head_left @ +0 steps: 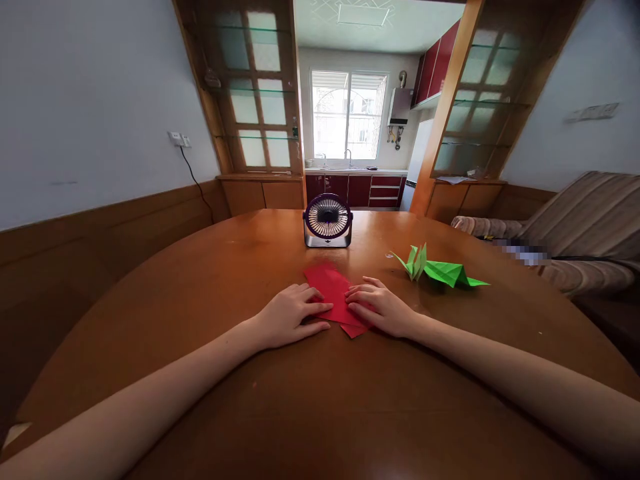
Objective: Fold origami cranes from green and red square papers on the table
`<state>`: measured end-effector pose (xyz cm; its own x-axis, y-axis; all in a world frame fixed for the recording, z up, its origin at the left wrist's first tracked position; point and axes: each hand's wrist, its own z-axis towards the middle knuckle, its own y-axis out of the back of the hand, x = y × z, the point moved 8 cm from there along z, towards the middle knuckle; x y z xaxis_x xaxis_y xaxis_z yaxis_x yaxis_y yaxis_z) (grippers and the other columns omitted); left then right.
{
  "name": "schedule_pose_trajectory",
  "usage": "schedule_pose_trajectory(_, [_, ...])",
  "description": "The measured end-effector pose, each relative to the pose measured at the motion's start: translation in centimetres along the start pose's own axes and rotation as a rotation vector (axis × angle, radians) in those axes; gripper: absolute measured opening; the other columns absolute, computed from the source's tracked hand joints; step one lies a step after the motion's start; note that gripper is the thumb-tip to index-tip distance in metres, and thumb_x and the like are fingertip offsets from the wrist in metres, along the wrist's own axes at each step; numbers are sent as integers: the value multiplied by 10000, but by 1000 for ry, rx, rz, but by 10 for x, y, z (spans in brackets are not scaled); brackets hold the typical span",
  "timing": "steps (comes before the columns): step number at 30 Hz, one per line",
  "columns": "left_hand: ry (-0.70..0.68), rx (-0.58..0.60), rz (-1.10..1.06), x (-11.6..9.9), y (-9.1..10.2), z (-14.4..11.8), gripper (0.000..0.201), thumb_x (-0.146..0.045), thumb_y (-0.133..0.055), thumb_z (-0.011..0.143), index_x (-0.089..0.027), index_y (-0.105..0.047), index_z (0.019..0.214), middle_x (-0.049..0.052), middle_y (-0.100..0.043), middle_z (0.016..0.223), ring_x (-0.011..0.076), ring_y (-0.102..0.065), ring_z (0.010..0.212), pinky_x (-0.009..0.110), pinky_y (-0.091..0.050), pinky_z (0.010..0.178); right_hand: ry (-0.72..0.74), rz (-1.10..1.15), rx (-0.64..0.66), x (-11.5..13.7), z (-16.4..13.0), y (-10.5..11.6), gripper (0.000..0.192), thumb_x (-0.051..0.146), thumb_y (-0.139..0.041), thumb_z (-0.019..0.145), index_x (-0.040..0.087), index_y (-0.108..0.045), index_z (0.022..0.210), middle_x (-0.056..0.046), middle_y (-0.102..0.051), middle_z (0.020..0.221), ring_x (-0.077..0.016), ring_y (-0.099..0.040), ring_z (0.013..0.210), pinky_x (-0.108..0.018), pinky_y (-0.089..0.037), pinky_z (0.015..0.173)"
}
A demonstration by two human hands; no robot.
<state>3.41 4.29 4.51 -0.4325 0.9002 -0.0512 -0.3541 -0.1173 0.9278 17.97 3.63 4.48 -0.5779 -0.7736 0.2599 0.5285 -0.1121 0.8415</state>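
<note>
A folded sheet of red paper [327, 287] lies on the wooden table in front of me, with a smaller corner sticking out at its near right side. On its left edge rests my left hand [295, 313], palm down, fingers stretched out and spread. My right hand [380, 308] lies on the paper's right side, its fingers extended and slightly bent. Both hands press the paper against the tabletop, and neither grips it. Parts of the paper's edges are hidden under the fingers. To the right of my right hand stand green folded paper figures [445, 272], apart from it.
A small dark desk fan [327, 219] stands beyond the red paper on the round wooden table [210, 267]. A striped armchair [575, 227] is by the table's right side. A cord [195, 175] hangs from a wall socket on the left. Kitchen cabinets are at the back.
</note>
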Motion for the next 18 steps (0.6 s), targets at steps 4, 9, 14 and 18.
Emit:
schedule_pose_trajectory(4, [-13, -36, 117, 0, 1, 0, 404, -475, -462, 941, -206, -700, 1126, 90, -635, 876, 206, -583, 794, 336, -454, 731, 109, 70, 5, 13, -3, 3, 183, 245, -514, 941, 199, -662, 1038, -75, -698, 1050, -189, -641, 1015, -467, -407, 1027])
schedule_pose_trajectory(9, [-89, -85, 83, -7, 2, -3, 351, -371, -427, 971, -184, -702, 1082, 98, -649, 918, 199, -607, 832, 318, -477, 744, 117, 179, 78, 12, -8, 3, 231, 211, -495, 939, 187, -650, 1109, -101, -686, 1094, -195, -631, 1061, -388, -504, 932])
schedule_pose_trajectory(14, [-192, -57, 42, -21, -4, -1, 327, -281, -381, 997, -208, -658, 1155, 93, -666, 1034, 181, -628, 896, 292, -475, 775, 52, 337, 152, -4, -13, -2, 321, 189, -484, 941, 202, -586, 1245, -88, -645, 1220, -187, -592, 1152, -392, -470, 1002])
schedule_pose_trajectory(18, [-186, -82, 167, -24, -9, 7, 354, -372, -385, 997, -200, -685, 1074, 64, -644, 834, 155, -603, 731, 261, -452, 662, -35, 394, 75, -14, -13, 2, 225, 230, -513, 926, 171, -653, 1091, -82, -700, 1061, -183, -660, 978, -347, -536, 872])
